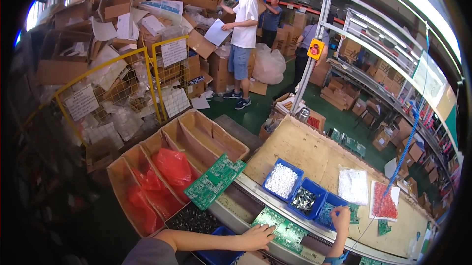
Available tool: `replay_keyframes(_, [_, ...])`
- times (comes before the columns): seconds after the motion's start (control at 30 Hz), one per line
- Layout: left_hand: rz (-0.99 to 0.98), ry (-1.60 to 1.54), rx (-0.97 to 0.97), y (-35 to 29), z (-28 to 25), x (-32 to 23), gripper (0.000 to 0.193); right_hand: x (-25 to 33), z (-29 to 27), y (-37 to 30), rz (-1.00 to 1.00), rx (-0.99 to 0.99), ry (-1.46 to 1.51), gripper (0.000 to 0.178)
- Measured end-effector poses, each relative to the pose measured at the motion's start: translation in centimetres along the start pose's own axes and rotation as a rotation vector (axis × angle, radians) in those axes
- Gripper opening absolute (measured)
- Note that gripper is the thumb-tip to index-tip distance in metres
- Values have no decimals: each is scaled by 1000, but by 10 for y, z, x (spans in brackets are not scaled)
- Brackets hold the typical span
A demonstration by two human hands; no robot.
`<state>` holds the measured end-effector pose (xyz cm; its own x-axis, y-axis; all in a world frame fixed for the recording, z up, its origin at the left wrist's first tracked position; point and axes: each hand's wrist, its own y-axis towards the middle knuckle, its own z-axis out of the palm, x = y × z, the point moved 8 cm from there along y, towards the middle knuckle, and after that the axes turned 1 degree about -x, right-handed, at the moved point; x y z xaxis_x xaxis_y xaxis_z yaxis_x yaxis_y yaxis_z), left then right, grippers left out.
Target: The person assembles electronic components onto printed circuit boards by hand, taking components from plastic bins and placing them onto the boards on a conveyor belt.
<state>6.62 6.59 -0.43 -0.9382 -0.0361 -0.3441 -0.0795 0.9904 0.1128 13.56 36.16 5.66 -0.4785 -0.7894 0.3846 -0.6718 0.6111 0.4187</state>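
My left hand lies with fingers spread at the left end of a green circuit board, which rests on the rail along the bench. My right hand is curled with fingertips together at the right side of a blue bin of small light-blue parts. Whatever its fingers may pinch is too small to make out. Beside that bin stand a blue bin of metallic parts and a blue bin of white parts. A larger green circuit board lies tilted at the compartments' edge.
Left is a divided wooden box with red plastic bags. Black parts lie nearer me. On the bench are a bag of white parts and red parts. A blue coiled cord hangs right. Several people stand beyond.
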Motion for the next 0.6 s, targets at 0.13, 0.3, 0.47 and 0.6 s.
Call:
replay_keyframes(0.13, [-1,-49,10,2,-8,1,53,23,-33,-4,12,-18,-3,6])
replay_keyframes(0.3, [-102,-240,-144,18,-28,8,44,98,-61,-30,-58,205,203,6])
replay_keyframes(0.47, [-21,-575,-311,29,-63,-5,32,155,-30,-78,-104,524,481,8])
replay_keyframes(0.6, [-72,-813,-173,31,-53,-5,22,163,-23,-93,-163,541,447,8])
